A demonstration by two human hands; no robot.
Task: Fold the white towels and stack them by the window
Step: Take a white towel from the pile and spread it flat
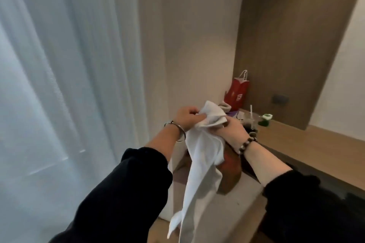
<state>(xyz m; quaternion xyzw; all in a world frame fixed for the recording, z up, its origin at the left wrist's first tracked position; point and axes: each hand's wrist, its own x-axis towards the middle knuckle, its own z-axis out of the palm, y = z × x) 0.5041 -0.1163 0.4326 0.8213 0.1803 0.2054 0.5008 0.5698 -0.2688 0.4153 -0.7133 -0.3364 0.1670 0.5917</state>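
While left hand [187, 118] and right hand [232, 130] both pinch the bunched white towel [199, 163], advised: find its corners, spread apart, shake flat.

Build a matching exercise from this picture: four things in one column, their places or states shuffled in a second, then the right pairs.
Column one
1. white towel
2. red paper bag
3. silver bangle
4. bead bracelet

Column two
A. worn on the right wrist
B. stands upright in the far corner
C. gripped at its top by the left hand and the right hand, the rest hanging down
D. worn on the left wrist

Pairs: 1-C, 2-B, 3-D, 4-A
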